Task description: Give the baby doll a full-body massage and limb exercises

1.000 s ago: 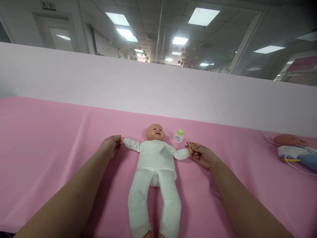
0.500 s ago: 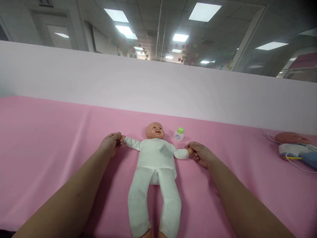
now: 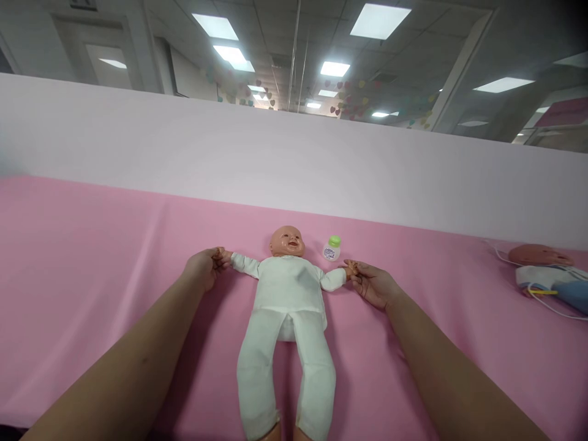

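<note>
A baby doll in a white suit lies on its back on the pink cloth, head away from me, arms spread out. My left hand is closed round the doll's hand on the left side. My right hand grips the doll's other hand on the right side, fingers curled about it. A small white bottle with a green cap stands just right of the doll's head, a little beyond my right hand.
A second doll in blue and white with a thin white cord lies at the far right. A pale partition wall runs along the back of the pink surface.
The doll's arm on the right has been raised slightly, my right hand moving up and inward with it. My left hand has barely shifted.
</note>
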Action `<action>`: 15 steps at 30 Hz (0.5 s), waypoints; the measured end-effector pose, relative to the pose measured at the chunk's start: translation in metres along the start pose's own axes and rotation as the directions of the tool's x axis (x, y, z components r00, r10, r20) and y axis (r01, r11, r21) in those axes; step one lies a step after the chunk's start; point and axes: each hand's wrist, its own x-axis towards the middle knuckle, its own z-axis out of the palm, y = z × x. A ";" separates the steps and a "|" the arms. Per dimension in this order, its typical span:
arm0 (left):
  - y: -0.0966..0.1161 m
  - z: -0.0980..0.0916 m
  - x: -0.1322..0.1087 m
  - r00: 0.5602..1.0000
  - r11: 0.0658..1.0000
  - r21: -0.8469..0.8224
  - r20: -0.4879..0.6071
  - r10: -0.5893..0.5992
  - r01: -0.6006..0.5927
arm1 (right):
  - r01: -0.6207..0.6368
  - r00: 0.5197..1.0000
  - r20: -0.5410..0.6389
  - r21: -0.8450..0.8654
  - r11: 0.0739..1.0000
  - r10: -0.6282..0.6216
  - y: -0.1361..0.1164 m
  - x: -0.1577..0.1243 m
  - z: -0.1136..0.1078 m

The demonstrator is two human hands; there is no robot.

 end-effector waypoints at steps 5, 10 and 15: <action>-0.001 0.000 0.000 0.999 1.000 0.017 0.043 0.014 -0.015 | 0.034 0.997 0.070 -0.033 0.999 -0.031 -0.001 -0.004 0.003; -0.004 -0.002 0.003 0.999 0.999 0.037 0.039 0.030 -0.031 | 0.065 0.998 0.021 -0.202 0.977 -0.062 0.003 -0.001 0.002; -0.003 -0.001 0.000 1.000 0.998 0.065 -0.005 0.020 -0.019 | 0.120 0.992 0.005 -0.290 0.950 -0.124 0.007 0.000 0.004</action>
